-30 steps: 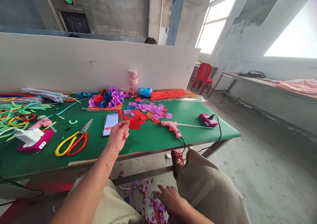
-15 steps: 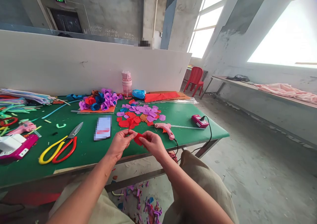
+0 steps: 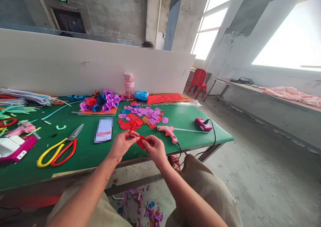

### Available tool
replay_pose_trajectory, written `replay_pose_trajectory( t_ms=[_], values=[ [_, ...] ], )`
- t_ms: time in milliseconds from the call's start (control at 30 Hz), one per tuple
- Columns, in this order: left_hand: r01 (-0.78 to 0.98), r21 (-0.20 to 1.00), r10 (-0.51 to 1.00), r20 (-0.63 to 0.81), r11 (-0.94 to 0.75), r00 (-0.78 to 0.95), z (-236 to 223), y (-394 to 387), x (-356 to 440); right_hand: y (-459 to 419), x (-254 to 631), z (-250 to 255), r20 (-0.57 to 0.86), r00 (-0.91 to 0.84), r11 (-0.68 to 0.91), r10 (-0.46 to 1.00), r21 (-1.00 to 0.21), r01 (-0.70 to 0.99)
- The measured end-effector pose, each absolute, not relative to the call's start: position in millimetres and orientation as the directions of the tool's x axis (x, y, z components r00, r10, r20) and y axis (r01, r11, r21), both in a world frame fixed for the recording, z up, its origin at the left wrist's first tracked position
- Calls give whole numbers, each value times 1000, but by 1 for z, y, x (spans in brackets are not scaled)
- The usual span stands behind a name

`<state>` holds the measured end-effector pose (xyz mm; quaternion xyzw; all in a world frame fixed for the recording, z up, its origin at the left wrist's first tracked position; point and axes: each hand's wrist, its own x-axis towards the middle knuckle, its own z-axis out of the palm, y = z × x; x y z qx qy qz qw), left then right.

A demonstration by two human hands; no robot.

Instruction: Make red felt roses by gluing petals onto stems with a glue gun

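Right hand (image 3: pixel 155 146) has come up from low by the knees, where it was a second ago, and now meets the left hand (image 3: pixel 122 145) at the table's near edge. Little change in the last half second.

Grip: both hands closed. Right thumb and fingers pinch a flat red petal (image 3: pixel 141 142); it sits between the two hands, its left edge by the left fingertips. Left hand also closed on a narrow red piece (image 3: pixel 132 126), which stands up above its fingers. Whether the two red pieces touch, cannot tell; fingers hide the join.

Just beyond the grip: loose cut petals (image 3: pixel 147 111), purple, red, some blue and brown, spread on the green table (image 3: pixel 185 116). Right of the grip and a little beyond: pink glue gun (image 3: pixel 168 132), lying on its side, its cord running down over the table edge. Farther right: magenta power block (image 3: pixel 203 125) with a black plug in it.

Left of the grip: phone (image 3: pixel 103 130), lying face up; past it, scissors (image 3: pixel 76 133) with one yellow and one red handle, blades pointing away. Beyond the phone: heap of finished-looking flowers (image 3: pixel 101 101), purple, blue, red. Behind the petals: pink bottle (image 3: pixel 129 86), upright. Below the grip: coloured scraps (image 3: pixel 139 200) on the floor.
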<state>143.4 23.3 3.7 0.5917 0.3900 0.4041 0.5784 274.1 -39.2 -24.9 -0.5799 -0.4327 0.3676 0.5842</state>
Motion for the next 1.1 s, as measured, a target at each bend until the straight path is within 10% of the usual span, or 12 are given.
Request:
replay_pose_trajectory(
  t_ms=[533,900,1100],
  values=[
    [137,959,923,190,-247,334,-6,27,141,-42,267,-23,22,362,51,932,-996,-72],
    [292,612,668,582,-735,463,-1,22,138,-45,268,-14,-184,179,-13,966,-733,-680],
    [244,580,603,577,-777,551,3,21,133,-41,275,-10,-311,91,-153,946,-676,-720]
  ],
)
